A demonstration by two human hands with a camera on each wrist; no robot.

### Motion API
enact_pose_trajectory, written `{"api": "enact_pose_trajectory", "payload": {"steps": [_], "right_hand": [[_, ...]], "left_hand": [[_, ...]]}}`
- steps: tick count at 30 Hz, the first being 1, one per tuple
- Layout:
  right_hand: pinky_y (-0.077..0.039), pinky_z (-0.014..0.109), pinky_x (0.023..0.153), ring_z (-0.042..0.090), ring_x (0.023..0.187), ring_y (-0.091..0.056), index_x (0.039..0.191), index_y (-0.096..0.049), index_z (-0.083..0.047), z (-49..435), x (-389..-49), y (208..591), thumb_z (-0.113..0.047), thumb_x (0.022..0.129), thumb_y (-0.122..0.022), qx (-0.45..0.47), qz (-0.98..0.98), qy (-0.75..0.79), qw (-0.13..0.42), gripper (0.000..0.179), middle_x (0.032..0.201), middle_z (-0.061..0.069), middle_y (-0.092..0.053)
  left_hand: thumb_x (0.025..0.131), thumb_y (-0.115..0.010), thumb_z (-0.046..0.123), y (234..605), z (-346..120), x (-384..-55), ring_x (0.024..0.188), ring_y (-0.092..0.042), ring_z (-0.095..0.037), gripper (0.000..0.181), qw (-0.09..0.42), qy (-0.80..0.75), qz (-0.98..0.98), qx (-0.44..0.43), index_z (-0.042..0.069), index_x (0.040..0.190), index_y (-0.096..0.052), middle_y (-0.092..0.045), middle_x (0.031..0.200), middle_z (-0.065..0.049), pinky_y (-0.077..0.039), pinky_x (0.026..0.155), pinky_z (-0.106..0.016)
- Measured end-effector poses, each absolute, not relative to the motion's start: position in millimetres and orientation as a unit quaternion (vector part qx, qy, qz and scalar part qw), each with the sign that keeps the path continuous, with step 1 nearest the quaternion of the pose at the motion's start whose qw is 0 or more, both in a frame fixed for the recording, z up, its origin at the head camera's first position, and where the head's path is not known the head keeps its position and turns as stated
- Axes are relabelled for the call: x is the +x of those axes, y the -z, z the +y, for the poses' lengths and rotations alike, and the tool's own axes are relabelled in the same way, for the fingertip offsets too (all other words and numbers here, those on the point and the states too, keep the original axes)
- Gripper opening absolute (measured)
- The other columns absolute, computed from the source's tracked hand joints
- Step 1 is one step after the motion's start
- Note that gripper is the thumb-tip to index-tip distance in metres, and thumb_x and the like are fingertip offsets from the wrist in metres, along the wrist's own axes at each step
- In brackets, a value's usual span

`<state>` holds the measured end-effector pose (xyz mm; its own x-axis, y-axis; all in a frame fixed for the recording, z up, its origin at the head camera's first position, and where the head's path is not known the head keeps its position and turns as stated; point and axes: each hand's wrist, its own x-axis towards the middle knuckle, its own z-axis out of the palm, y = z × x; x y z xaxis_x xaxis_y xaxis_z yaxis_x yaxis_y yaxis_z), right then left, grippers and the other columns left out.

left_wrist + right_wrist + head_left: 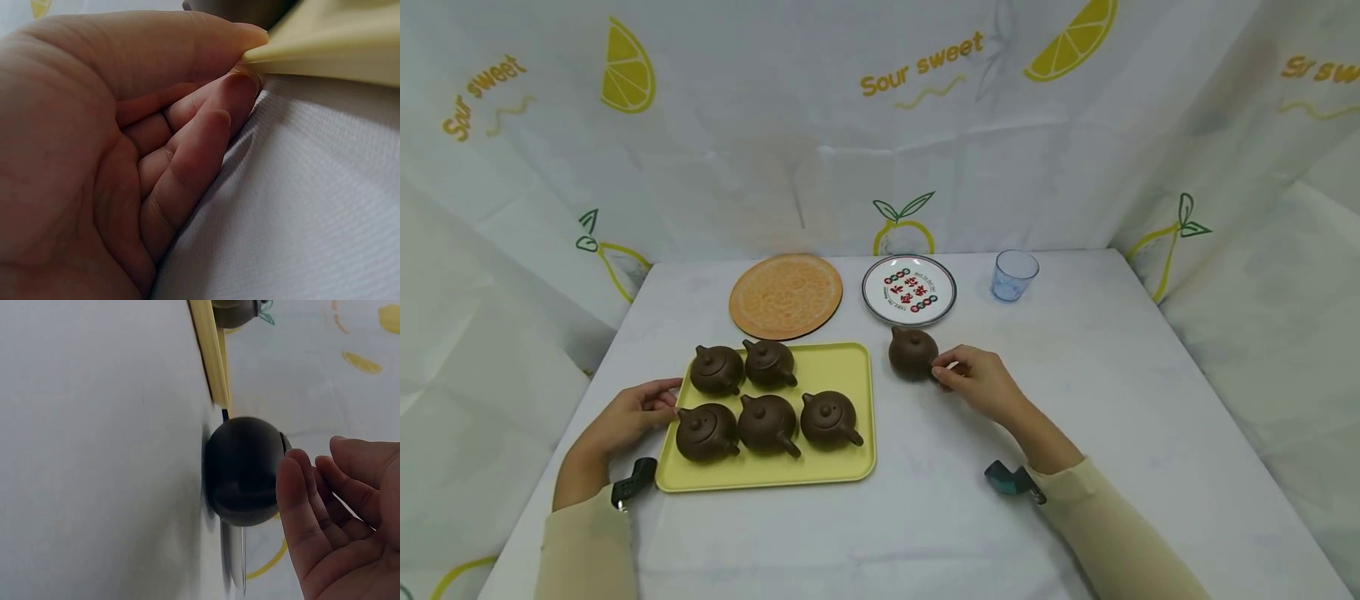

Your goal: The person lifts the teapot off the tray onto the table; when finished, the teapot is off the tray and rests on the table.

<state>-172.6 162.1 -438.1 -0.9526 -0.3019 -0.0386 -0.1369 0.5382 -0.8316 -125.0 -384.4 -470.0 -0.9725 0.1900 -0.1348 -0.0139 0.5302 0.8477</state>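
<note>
In the head view my left hand (628, 417) is at the left edge of a yellow tray (838, 367). Its thumb lies over the rim with the fingers below, pinching the tray edge (312, 53) in the left wrist view. Several dark brown teapots, one of them a front teapot (767, 423), stand in two rows on the tray. Right of it, a single brown teapot (912, 353) sits on the white tablecloth. My right hand (977, 379) is beside its handle. In the right wrist view the fingers (297, 506) are extended and overlap the side of the teapot (244, 472), with nothing visible between thumb and fingers.
Behind the tray lies a round orange-brown board (786, 296). A white plate (880, 300) with red print is at the back middle, close behind the single teapot. A clear blue glass (1013, 277) stands to the right of the plate. A lemon-print cloth (760, 183) hangs behind the table.
</note>
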Motion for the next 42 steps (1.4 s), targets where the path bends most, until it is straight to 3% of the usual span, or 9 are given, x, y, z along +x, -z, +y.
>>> {"api": "enact_pose_trajectory", "payload": {"steps": [8,19,28,42], "right_hand": [[-0.052,0.035,0.067,0.016,0.076,-0.065,0.101,-0.068,-0.011,136.8,-162.8,438.5,-0.017,0.092,-0.069,-0.157,0.856,0.480,0.108,0.011,0.082,-0.002,-0.066],[-0.050,0.031,0.060,0.014,0.072,-0.065,0.099,-0.069,-0.010,109.3,-145.0,452.2,-0.022,0.092,-0.069,-0.218,0.824,0.495,0.171,0.015,0.076,-0.003,-0.067],[-0.049,0.027,0.060,0.012,0.071,-0.064,0.097,-0.069,-0.011,90.4,-138.4,453.0,-0.018,0.090,-0.070,-0.271,0.808,0.493,0.176,0.010,0.077,-0.006,-0.067],[-0.046,0.025,0.057,0.008,0.066,-0.057,0.094,-0.070,-0.015,71.4,-132.3,459.5,-0.028,0.089,-0.072,-0.287,0.813,0.466,0.199,0.014,0.074,-0.009,-0.064]], "left_hand": [[0.085,-0.071,0.000,471.7,-385.9,-123.7,0.078,-0.059,-0.009,0.056,0.094,-0.483,0.869,0.059,-0.013,0.134,-0.047,-0.060,0.094,-0.014,-0.048,0.068,-0.020],[0.084,-0.072,0.000,476.2,-385.5,-124.3,0.077,-0.058,-0.010,0.057,0.102,-0.481,0.870,0.044,-0.013,0.134,-0.047,-0.059,0.093,-0.013,-0.048,0.066,-0.022],[0.084,-0.072,0.001,473.7,-386.0,-126.4,0.077,-0.057,-0.010,0.057,0.100,-0.475,0.874,0.037,-0.011,0.134,-0.048,-0.059,0.093,-0.013,-0.048,0.066,-0.022],[0.084,-0.070,-0.003,472.9,-384.5,-126.3,0.076,-0.057,-0.009,0.056,0.099,-0.481,0.870,0.042,-0.014,0.133,-0.048,-0.059,0.092,-0.012,-0.048,0.066,-0.021]]}}
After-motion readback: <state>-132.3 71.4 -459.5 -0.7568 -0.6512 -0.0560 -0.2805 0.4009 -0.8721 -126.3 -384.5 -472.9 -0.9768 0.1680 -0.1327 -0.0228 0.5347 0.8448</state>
